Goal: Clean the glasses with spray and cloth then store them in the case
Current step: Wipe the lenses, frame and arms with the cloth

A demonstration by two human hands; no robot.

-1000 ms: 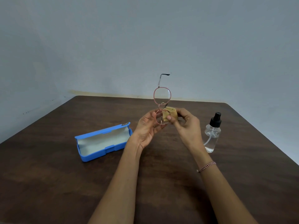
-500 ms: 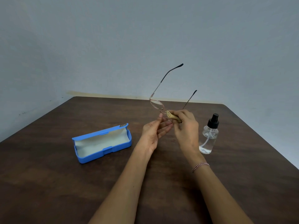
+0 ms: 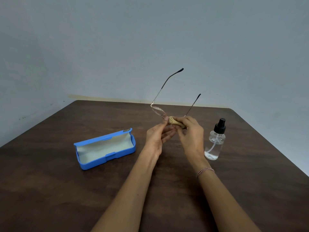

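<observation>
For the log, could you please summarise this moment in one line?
step: wiping | left hand pinches glasses | right hand grips cloth | case open

No words, numbers or brand names can be read anywhere in this view. The only sign of any kind is a small dark mark [image 3: 127,130] on the far right corner of the open lid of the blue case [image 3: 107,155], which sits toward the left side of the bench [image 3: 50,190]. The mark is too small to make out as a letter or a logo.
</observation>
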